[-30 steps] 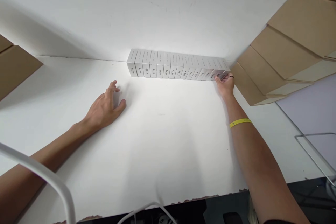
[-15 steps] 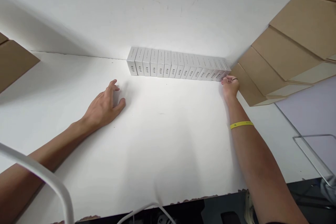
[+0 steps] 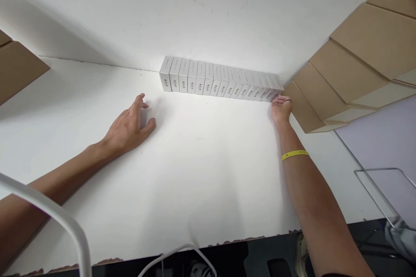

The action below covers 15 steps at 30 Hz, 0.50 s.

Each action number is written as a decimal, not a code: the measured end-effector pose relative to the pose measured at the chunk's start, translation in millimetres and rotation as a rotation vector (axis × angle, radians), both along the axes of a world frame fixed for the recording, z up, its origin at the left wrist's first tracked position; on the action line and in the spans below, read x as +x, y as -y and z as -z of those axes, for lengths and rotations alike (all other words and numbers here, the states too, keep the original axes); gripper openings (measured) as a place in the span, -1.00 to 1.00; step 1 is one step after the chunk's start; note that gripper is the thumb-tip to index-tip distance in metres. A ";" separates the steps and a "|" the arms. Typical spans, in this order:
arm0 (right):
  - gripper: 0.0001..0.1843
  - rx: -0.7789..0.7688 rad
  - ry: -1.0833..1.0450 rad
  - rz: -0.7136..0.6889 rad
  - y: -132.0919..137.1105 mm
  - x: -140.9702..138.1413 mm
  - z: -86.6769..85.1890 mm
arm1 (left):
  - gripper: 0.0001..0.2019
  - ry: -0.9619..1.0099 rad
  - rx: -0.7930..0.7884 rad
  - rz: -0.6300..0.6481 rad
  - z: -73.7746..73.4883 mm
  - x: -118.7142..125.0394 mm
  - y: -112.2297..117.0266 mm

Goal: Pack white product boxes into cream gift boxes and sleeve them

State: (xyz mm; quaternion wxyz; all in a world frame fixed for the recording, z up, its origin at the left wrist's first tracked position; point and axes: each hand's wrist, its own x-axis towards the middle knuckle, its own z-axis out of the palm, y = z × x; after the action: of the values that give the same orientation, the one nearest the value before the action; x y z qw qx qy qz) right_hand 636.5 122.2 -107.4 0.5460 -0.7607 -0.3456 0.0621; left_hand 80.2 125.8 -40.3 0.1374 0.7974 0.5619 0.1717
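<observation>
A row of several small white boxes stands side by side along the back of the white table, dark print on their fronts. At the row's right end, my right hand has its fingers curled against the last box; whether they grip it is hidden. A yellow wristband circles my right forearm. To the left and in front of the row, my left hand rests near the tabletop with thumb and fingers apart, holding nothing.
Brown cardboard boxes line the right side, close beside my right hand. Another cardboard piece sits at the far left. A white wall rises behind the row. A white curved tube crosses the lower left, over my left forearm.
The view has shifted slightly. My right hand stays at the row's right end, its fingers curled a little more, and my left hand keeps its pose. The row looks unchanged.
</observation>
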 end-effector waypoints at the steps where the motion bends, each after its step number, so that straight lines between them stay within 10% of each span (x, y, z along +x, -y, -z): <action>1: -0.53 -0.005 0.005 -0.006 2.6 -1.3 -0.6 | -0.12 0.002 0.002 0.000 0.3 -0.8 -0.5; 8: -0.54 -0.042 0.032 -0.107 25.2 -18.0 -4.1 | -0.07 0.193 0.056 -0.105 7.2 15.5 -27.1; 15: -0.54 -0.070 0.065 -0.156 42.0 -32.9 -10.2 | 0.28 0.420 0.205 -0.149 18.9 87.5 -100.8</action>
State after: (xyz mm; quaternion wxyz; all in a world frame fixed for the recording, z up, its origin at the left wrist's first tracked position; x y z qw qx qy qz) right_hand 603.6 80.1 -97.2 0.5011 -0.7516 -0.4191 0.0919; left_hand 167.8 226.6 -59.2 0.1566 0.7102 0.5580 0.3996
